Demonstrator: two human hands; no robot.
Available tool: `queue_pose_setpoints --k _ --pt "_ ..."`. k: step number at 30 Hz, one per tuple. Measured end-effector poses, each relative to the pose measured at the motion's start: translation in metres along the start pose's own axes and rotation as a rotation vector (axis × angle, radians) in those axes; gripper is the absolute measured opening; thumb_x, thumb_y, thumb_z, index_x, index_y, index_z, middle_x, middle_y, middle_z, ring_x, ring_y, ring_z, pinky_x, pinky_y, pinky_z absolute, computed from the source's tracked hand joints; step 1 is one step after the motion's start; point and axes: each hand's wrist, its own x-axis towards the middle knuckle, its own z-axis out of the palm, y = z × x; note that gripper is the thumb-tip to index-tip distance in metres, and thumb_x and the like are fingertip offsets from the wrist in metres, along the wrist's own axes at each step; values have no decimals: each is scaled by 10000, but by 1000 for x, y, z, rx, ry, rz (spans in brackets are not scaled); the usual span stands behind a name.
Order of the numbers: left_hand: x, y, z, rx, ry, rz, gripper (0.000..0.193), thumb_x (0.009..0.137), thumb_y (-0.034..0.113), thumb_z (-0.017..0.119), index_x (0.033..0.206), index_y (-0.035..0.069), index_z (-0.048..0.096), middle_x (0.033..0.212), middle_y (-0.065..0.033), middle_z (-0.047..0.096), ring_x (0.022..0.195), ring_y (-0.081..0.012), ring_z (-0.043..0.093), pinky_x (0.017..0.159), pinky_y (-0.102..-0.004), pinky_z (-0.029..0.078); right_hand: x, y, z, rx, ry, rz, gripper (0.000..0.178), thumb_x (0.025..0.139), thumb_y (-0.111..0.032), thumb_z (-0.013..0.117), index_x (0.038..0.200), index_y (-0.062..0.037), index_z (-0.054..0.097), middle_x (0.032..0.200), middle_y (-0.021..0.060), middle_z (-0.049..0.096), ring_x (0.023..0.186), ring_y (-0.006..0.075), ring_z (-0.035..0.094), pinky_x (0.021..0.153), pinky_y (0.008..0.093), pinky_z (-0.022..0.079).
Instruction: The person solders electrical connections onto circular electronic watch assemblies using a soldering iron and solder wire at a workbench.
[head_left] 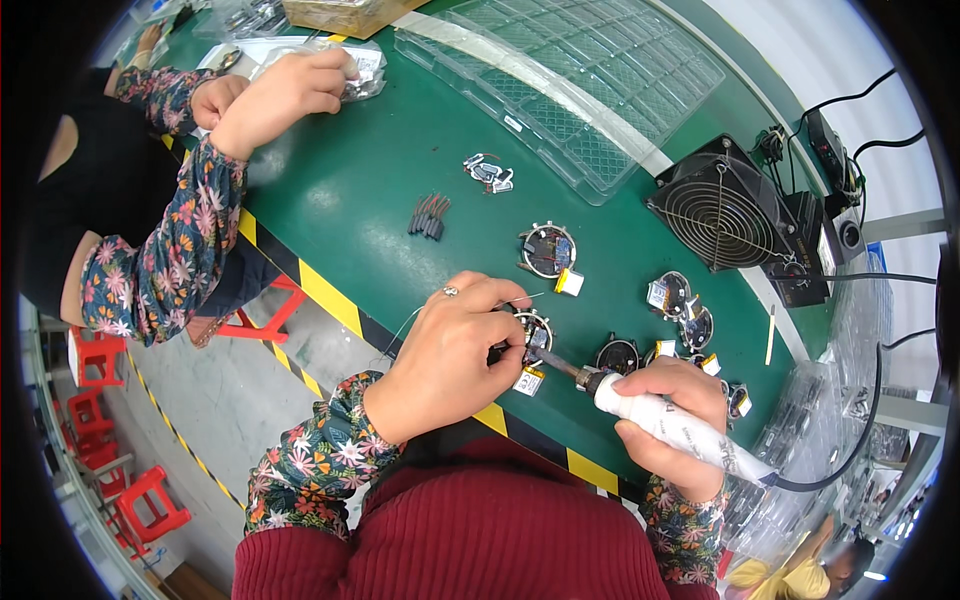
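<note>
Green matting covers the desk (350,190), edged with a yellow and black striped band. A small round circuit board (533,330), ringed with metal tabs and trailing a little yellow-wrapped cell, is pinched in the left hand (455,350), whose grip is closed on it just inside the striped edge. A thin wire (405,325) is seen running from that hand toward the edge. The right hand (675,420) is closed around the white, smooth handle of a soldering iron (660,420), and the dark metal tip is laid against the round circuit board; a black cable leaves the handle's rear end.

Beyond the round circuit board, a second round board (547,250) lies flat on the matting, and to its right several more boards (680,300) with yellow cells are scattered. Farther from it, a bundle of dark ribbed pieces (430,215) and a small heap of silver clips (488,172) are set. A clear moulded plastic tray (580,90), divided into square pockets, is stretched across the far side, and a black square fan (722,212) with a round wire grille stands to the right of it. Another person's hands (280,95), in floral sleeves, are rested on clear bags at the far left
</note>
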Motion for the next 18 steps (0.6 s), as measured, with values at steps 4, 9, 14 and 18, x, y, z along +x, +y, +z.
queue_pose_setpoints --k 4,9,14,18 --pt "0 0 -1 -4 -11 11 67 640 2 654 686 27 611 969 -88 613 844 -254 563 712 -343 471 -1 0 -1 -9 -19 -2 286 630 -64 690 903 -23 615 770 101 627 613 201 576 556 278 443" --pt "-1 -1 -1 -2 -14 3 74 638 -4 655 688 30 613 973 -87 612 871 -259 561 717 -340 472 0 0 -1 -12 -18 -3 285 629 -66 690 900 -23 615 764 102 624 604 203 569 545 281 435" --pt "-1 -1 -1 -1 -19 2 72 638 0 656 688 32 615 979 -88 610 868 -259 561 717 -342 471 0 1 -1 -3 -15 -16 288 628 -62 692 902 -19 615 768 105 625 611 206 574 548 280 437" --pt "-1 -1 -1 -5 -21 0 71 638 2 655 688 32 615 978 -89 611 861 -260 561 719 -345 469 -4 -1 1 17 36 64 289 605 -143 686 859 -18 623 773 106 630 656 207 571 611 291 425"
